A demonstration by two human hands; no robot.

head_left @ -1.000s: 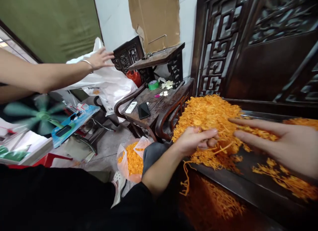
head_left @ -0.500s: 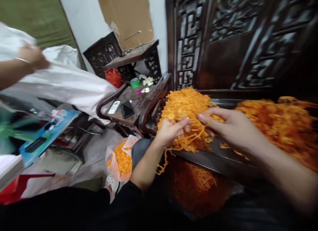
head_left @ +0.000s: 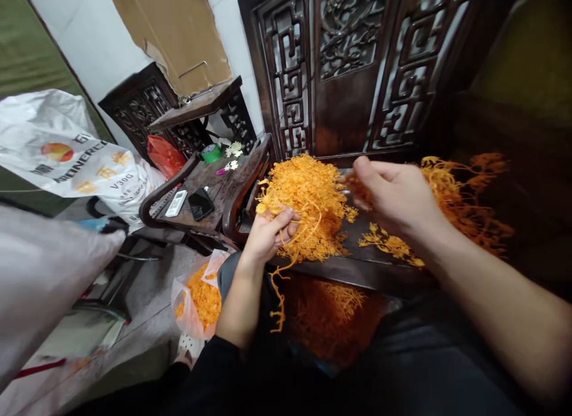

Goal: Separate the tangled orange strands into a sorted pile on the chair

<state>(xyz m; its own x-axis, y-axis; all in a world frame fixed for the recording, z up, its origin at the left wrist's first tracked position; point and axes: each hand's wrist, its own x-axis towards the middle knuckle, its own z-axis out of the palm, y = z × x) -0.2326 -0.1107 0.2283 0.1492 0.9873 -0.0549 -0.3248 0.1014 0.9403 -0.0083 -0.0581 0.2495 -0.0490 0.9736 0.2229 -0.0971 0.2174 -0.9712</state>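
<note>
In my left hand point(head_left: 273, 230) an orange branched strand point(head_left: 277, 297) is pinched; it looks like moulded plastic, and its thin stem dangles below the wrist. A rounded orange bit point(head_left: 263, 207) shows by the fingers. My right hand point(head_left: 388, 189) is closed, slightly blurred, to the right of a heap of small orange pieces point(head_left: 308, 183); what its fingertips hold, if anything, I cannot make out. Under it, a small orange cluster point(head_left: 388, 243) lies on the dark wooden bench point(head_left: 348, 270). A tangle of orange branched strands point(head_left: 473, 201) sits beyond my right wrist, partly hidden.
A plastic bag point(head_left: 181, 297) of orange pieces stands on the floor. The wooden chair point(head_left: 187, 225) holds a phone point(head_left: 201, 203), a white remote point(head_left: 176, 203), green tape point(head_left: 211, 153) and a red bag point(head_left: 165, 157). A printed white sack point(head_left: 89, 160) stands at left; carved panels point(head_left: 339, 112) rise behind.
My view has swung right. My right hand has moved up and away from my left, which still pinches the strand. The other person's hand at far left is out of view.
</note>
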